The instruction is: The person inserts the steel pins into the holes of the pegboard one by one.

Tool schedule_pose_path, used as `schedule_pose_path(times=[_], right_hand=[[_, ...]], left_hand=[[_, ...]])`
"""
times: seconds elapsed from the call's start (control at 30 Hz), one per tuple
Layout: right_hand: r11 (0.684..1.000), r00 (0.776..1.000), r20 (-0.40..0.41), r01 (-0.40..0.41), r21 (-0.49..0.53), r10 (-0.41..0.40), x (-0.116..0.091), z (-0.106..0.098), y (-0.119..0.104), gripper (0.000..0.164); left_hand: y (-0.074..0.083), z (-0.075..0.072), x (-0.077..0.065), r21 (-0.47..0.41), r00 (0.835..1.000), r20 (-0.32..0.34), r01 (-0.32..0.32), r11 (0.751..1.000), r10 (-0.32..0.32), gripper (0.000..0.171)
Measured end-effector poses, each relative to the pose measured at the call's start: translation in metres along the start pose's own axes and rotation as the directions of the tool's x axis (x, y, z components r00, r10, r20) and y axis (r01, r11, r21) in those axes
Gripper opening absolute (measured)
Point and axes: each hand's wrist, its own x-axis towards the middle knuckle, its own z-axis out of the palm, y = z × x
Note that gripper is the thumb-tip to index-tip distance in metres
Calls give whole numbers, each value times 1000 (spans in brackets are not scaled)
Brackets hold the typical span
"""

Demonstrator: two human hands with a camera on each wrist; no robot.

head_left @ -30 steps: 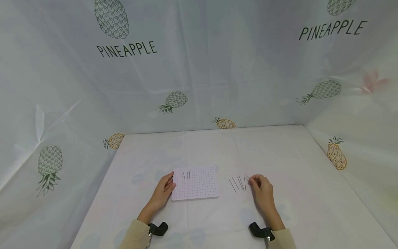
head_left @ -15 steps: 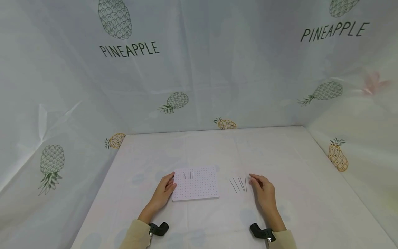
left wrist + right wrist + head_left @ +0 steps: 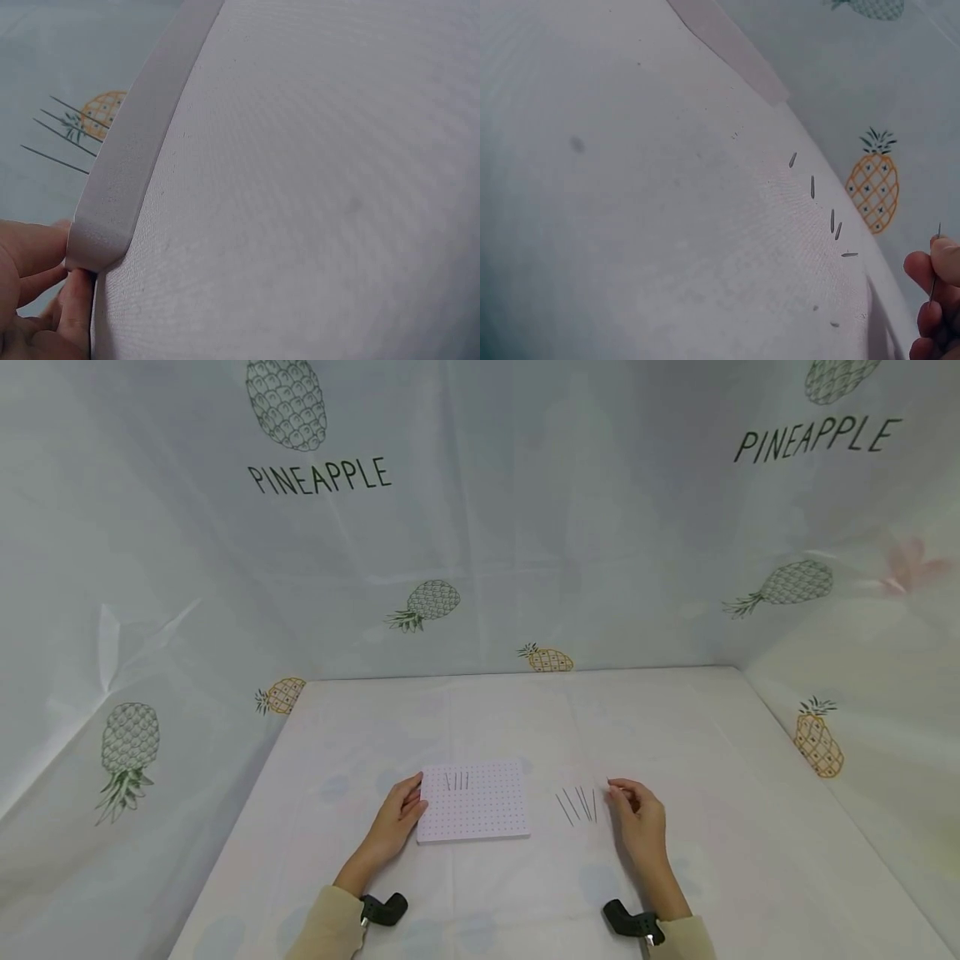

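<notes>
Left hand point(image 3: 393, 818) slants toward the surface's point(image 3: 675, 718) far edge, thumb and fingers gripping — the right hand point(image 3: 639, 822), farther toward the right edge, pinches with thumb and forefinger.

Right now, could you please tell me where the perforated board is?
In the head view, the perforated board sits at lower middle, its left edge held by the left hand, with loose thin rods lying to its right.

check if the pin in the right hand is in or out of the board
Out: the right hand pinches the pin, and the head view shows that hand apart from the white board.
</notes>
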Motion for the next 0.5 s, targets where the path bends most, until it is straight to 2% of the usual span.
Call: schedule_pose_path(times=[0.5], right_hand=[[999,999,2,-43,20,43,1,-1,-11,10]], left_hand=[[1,0,0,-11,1000,3,-5,1000,5,54]])
